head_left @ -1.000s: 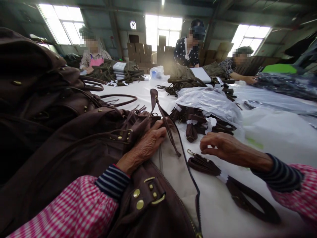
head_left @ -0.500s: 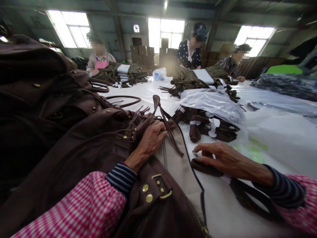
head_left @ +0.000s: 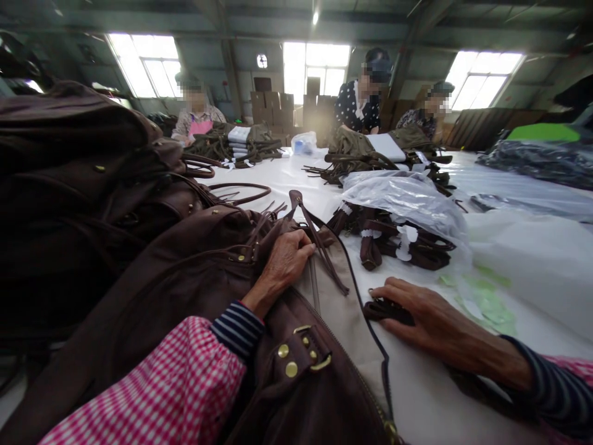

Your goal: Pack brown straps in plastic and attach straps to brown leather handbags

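Observation:
A dark brown bag [head_left: 204,290] lies before me, its zipper open along the right side and its beige lining [head_left: 331,281] showing. My left hand [head_left: 288,256] is closed on the bag's edge at the far end of the opening, beside a leather zipper-pull tassel [head_left: 319,247]. Right of the bag, my right hand [head_left: 426,318] wraps round a folded dark brown strap [head_left: 386,311] on the table. A small metal piece shows at the strap's end by my fingertips. The rest of the strap runs under my right wrist, partly hidden.
More brown bags [head_left: 69,216] are piled on the left. Bundled brown straps [head_left: 403,247] lie under clear plastic [head_left: 398,191] beyond my right hand. Stacked olive bags [head_left: 352,151] stand farther back on the white table [head_left: 287,176]. Several people work across it. Green scraps [head_left: 491,303] lie at right.
My right hand has gone from pinching the strap's end to wrapping round the strap, which is now folded under the fingers. My left hand stays on the bag. The view has shifted slightly.

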Motion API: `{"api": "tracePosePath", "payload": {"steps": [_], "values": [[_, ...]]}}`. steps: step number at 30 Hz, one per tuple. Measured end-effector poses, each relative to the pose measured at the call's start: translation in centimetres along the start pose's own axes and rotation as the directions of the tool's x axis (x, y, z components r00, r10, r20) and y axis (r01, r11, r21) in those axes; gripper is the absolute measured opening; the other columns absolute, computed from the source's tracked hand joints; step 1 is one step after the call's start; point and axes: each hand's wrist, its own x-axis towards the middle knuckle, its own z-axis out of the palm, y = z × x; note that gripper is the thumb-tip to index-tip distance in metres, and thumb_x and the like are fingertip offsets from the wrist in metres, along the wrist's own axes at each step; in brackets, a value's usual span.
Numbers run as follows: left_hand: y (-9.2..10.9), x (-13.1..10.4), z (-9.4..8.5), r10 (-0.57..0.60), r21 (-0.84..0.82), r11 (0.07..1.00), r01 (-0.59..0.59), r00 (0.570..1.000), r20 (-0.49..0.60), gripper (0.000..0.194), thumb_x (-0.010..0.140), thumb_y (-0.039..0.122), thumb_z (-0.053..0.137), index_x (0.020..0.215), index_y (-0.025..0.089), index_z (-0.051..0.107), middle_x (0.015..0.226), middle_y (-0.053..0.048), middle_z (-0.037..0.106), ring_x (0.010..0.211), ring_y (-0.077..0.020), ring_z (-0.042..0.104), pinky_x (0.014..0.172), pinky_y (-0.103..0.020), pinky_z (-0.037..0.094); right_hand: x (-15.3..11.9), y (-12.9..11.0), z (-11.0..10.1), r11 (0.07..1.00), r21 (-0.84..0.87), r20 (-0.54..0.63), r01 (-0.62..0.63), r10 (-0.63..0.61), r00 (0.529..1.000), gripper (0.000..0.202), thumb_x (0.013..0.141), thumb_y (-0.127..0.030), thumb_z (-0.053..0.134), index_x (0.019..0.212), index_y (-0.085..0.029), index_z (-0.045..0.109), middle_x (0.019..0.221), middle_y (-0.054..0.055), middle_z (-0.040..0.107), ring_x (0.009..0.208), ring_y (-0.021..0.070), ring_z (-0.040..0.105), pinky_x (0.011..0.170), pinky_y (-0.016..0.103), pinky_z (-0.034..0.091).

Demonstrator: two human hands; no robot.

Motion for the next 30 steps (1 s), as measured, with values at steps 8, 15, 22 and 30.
{"api": "tracePosePath", "payload": {"steps": [8,15,22,30], "values": [[-1.3,0.7,-0.2,-0.091,-0.154,0.983,0.099,0.994,0.059,0.012,0.074,0.021,0.063,0.064,0.018,0.058,0.063,0.001,0.061,0.064,-0.0152,0.054,0.062,-0.029,0.036,2.7,-2.4,-2.2,0.985,0.095,-0.118,0.144,-0.132,0.984,0.026,0.106,-0.036,0.047,0.111,-0.023,0.069,0.098,0.006,0.066,0.083,0.0194,0.064,0.073,0.031,0.048],[-1.4,0.8,-0.5,-0.101,-0.171,0.979,0.115,0.991,0.083,0.012,0.073,0.021,0.065,0.064,0.017,0.058,0.065,0.002,0.056,0.066,-0.0141,0.051,0.06,-0.028,0.034,9.1,-6.0,-1.7,0.981,-0.026,-0.047,0.193,-0.194,0.98,0.016,0.099,-0.022,0.056,0.105,-0.018,0.07,0.095,0.006,0.067,0.085,0.0211,0.065,0.077,0.034,0.047],[-1.1,0.6,-0.4,-0.123,-0.173,0.976,0.136,0.989,0.081,0.014,0.072,0.018,0.067,0.061,0.017,0.058,0.062,0.002,0.057,0.064,-0.0145,0.051,0.059,-0.029,0.032,10.0,-4.8,0.8,0.985,-0.084,-0.202,0.149,-0.164,0.966,0.013,0.099,-0.023,0.056,0.106,-0.018,0.066,0.096,0.008,0.066,0.086,0.0229,0.066,0.074,0.034,0.05],[-0.7,0.4,-0.5,-0.143,-0.17,0.973,0.154,0.987,0.076,0.016,0.073,0.015,0.069,0.061,0.017,0.059,0.062,0.002,0.056,0.064,-0.0137,0.05,0.06,-0.029,0.031,9.6,-5.6,2.2,0.866,-0.444,-0.273,0.231,-0.376,0.886,0.013,0.097,-0.013,0.052,0.104,-0.014,0.063,0.092,0.009,0.063,0.083,0.0248,0.064,0.071,0.035,0.052]]}}
